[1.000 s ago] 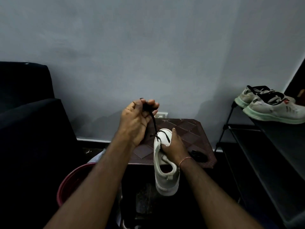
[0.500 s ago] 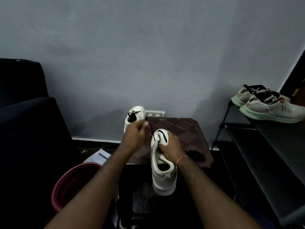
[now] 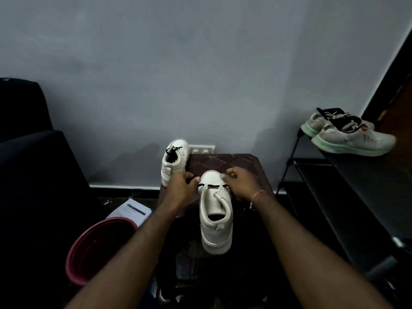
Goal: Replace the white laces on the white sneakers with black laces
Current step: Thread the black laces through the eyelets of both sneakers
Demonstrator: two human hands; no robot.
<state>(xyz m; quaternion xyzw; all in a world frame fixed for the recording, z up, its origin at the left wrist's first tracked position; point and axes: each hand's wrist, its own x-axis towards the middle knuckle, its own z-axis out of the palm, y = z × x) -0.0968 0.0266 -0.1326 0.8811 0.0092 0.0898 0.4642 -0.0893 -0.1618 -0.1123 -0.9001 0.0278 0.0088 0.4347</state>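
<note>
The near white sneaker (image 3: pixel 215 210) lies toe-away on the small table (image 3: pixel 234 161) with its heel overhanging the near edge, and a black lace (image 3: pixel 211 186) crosses only the eyelets nearest the toe. The second sneaker (image 3: pixel 175 159), at the far left corner, shows black lacing. The left hand (image 3: pixel 180 188) pinches the lace's left end and the right hand (image 3: pixel 239 184), fingers curled, appears to pinch the right; recommended practice is to draw both ends level and flat before crossing upward.

We see one white sneaker (image 3: pixel 215 210) lying heel toward us on the table (image 3: pixel 234 162), a black lace (image 3: pixel 213 186) crossing its front eyelets. The other sneaker (image 3: pixel 175 161), black-laced, stands at the table's far-left corner.
</note>
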